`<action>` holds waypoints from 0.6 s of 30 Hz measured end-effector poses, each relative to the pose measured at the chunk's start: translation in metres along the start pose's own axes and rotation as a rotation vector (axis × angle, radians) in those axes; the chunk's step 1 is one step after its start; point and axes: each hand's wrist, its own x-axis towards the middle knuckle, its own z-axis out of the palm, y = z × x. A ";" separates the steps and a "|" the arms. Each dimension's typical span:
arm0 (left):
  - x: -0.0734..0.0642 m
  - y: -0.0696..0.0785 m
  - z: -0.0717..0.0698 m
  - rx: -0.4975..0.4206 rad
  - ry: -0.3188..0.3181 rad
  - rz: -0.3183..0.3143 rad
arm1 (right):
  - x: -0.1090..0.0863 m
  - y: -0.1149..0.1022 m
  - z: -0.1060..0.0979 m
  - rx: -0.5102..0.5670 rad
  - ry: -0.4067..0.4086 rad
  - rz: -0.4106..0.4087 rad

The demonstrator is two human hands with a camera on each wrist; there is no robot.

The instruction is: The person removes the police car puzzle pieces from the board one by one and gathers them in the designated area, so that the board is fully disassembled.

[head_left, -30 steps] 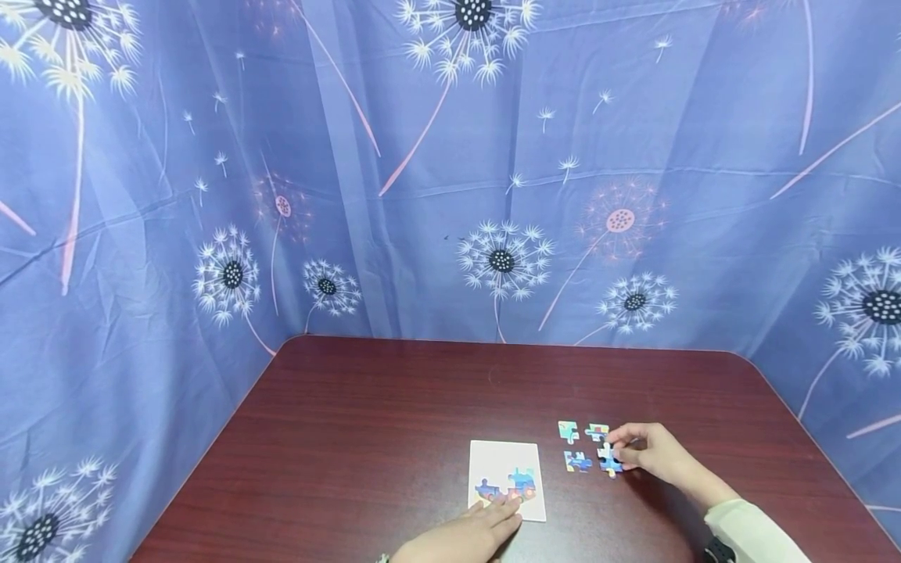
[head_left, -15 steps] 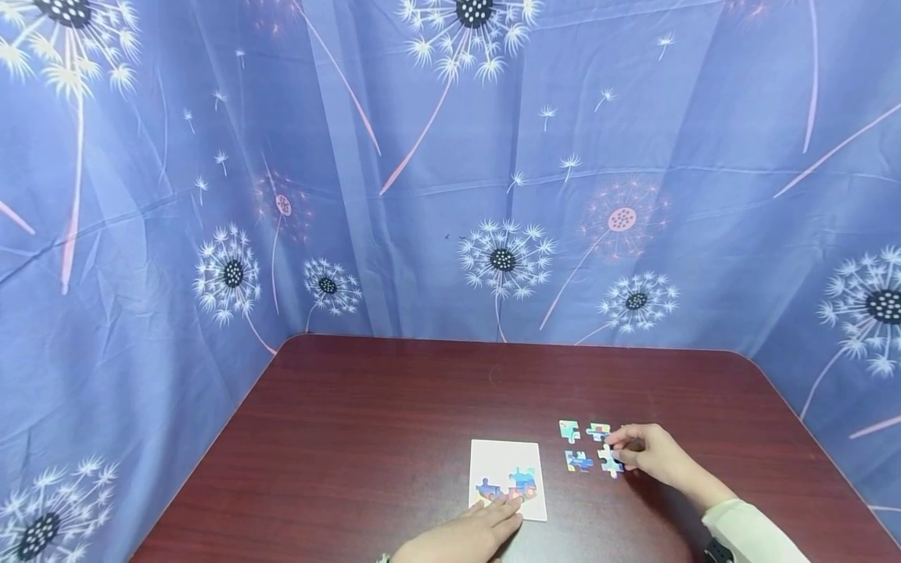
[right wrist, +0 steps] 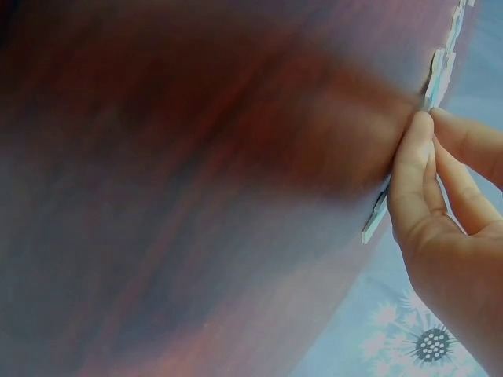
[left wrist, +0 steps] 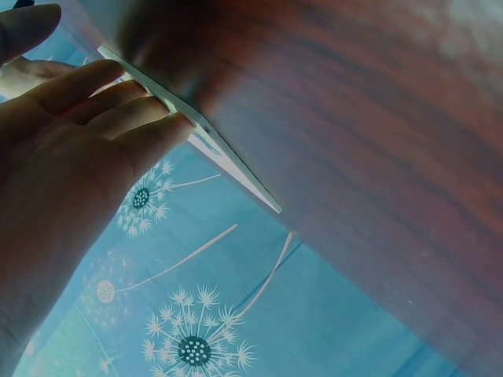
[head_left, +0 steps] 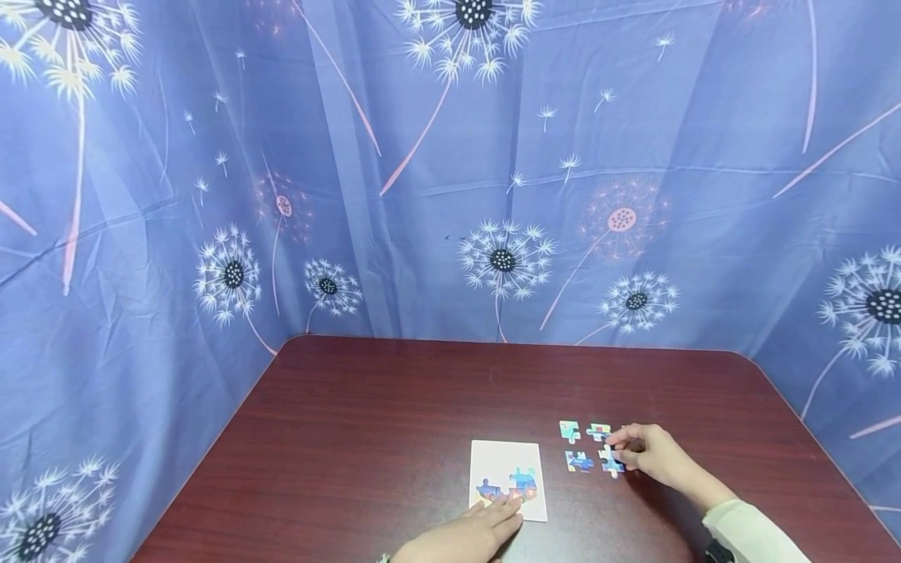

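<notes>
My left hand (head_left: 464, 536) rests with extended fingers on the near edge of a white puzzle board (head_left: 503, 455). On that board lie puzzle pieces showing a blue vehicle (head_left: 522, 478), partly covered by the fingertips. In the left wrist view, the fingers lie across the thin board (left wrist: 244, 177). Over to the right, my right hand (head_left: 655, 453) pinches at a blue-and-white puzzle piece (head_left: 611, 467) between thumb and forefinger, close to the tabletop; the hand hides part of this piece. In the right wrist view its fingertips meet at a piece's edge (right wrist: 435, 75).
Left of the right hand lie a teal piece (head_left: 569, 430), a piece with red and yellow (head_left: 598, 431) and a blue one (head_left: 579, 461). The dark red-brown table (head_left: 366, 422) has a blue dandelion-print cloth (head_left: 422, 258) hanging around it.
The blue-and-white piece at the right fingertips has turned and shifted slightly. The left hand and the board hold their place.
</notes>
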 end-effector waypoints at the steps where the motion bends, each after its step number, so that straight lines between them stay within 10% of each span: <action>1: 0.000 0.000 0.000 0.004 0.005 0.004 | 0.000 0.000 0.000 0.000 0.004 0.003; 18: 0.001 0.002 0.000 0.049 0.039 0.039 | 0.007 -0.017 0.001 -0.048 0.054 -0.111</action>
